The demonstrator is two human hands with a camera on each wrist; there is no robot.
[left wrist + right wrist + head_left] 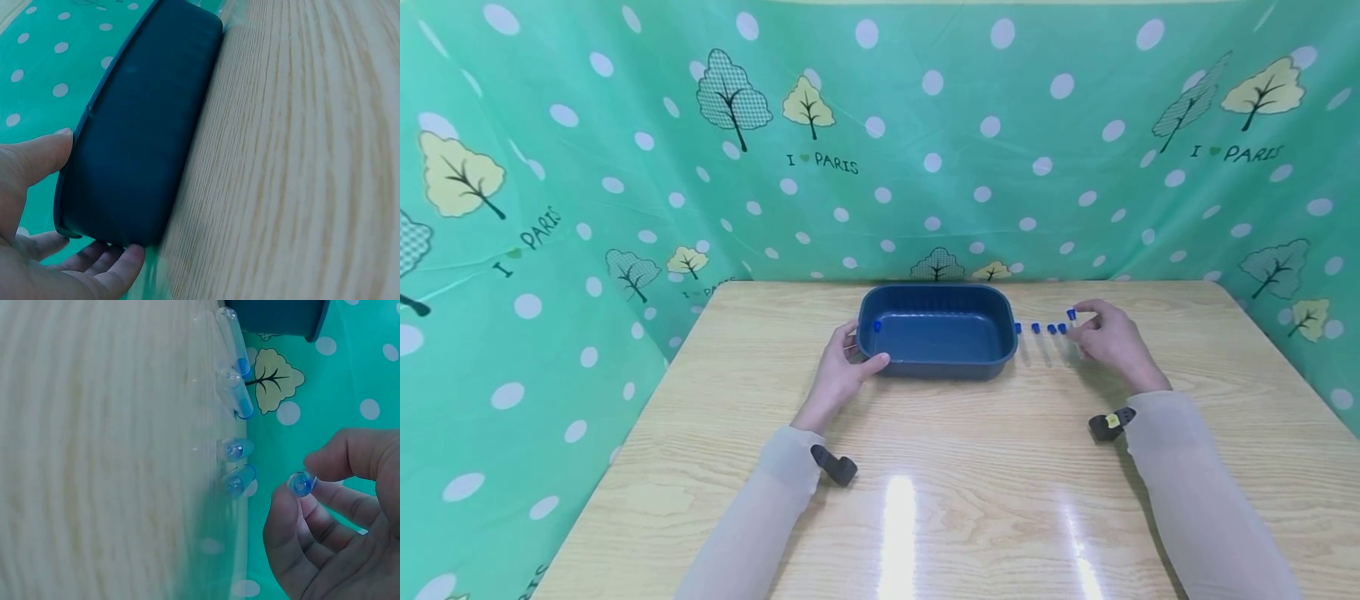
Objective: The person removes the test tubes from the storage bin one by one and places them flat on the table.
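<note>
A dark blue rectangular plastic basin (936,368) sits on the table. My left hand (838,371) grips its left end, thumb over the front rim and fingers along the outer wall (134,131). Inside the basin, near that end, is a clear test tube with a blue cap (877,326). Between thumb and fingertips, my right hand (1108,337) pinches another clear test tube (300,484), its blue cap (1071,314) upward. In the right wrist view this tube is seen end-on. Several more blue-capped test tubes (236,394) lie in a row between the basin and my right hand.
The wooden table (985,467) carries bright light reflections near its front. A green dotted curtain (925,192) hangs along the back and the left side, close behind the basin. Black wrist cameras (835,465) are strapped at both sleeves.
</note>
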